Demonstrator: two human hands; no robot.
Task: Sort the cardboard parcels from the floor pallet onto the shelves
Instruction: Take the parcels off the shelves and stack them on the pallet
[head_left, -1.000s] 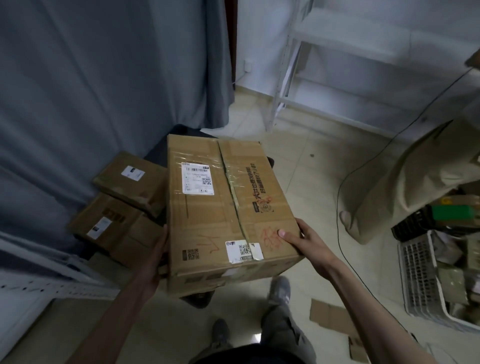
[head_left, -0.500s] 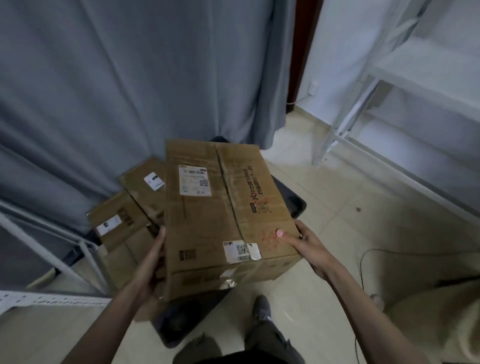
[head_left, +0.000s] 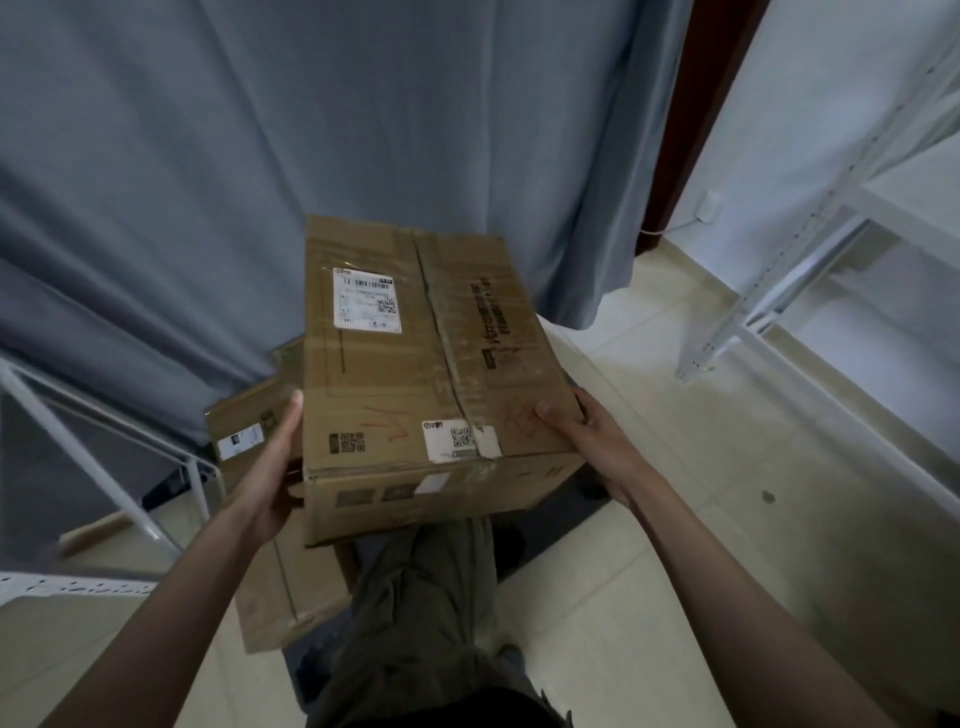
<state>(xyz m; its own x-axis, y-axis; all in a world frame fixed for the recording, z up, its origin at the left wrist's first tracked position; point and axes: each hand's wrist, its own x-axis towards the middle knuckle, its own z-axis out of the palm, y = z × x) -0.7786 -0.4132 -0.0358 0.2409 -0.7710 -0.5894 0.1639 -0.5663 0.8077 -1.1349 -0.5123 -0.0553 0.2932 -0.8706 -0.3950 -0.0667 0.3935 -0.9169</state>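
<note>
I hold a large taped cardboard parcel with a white shipping label in front of me, above the floor. My left hand presses flat against its left side, fingers straight along the edge. My right hand grips its right near corner, thumb on top and fingers wrapped under the side. Below and to the left, other cardboard parcels lie on the dark floor pallet, mostly hidden behind the held parcel and my leg.
A grey curtain hangs straight ahead. White metal shelving stands at the right over the tiled floor. Another white shelf frame stands at the left, with its perforated edge near the bottom left.
The parcel has risen and the view has swung left toward the curtain. The right shelving slid further right, and the other person and the basket dropped out of view.
</note>
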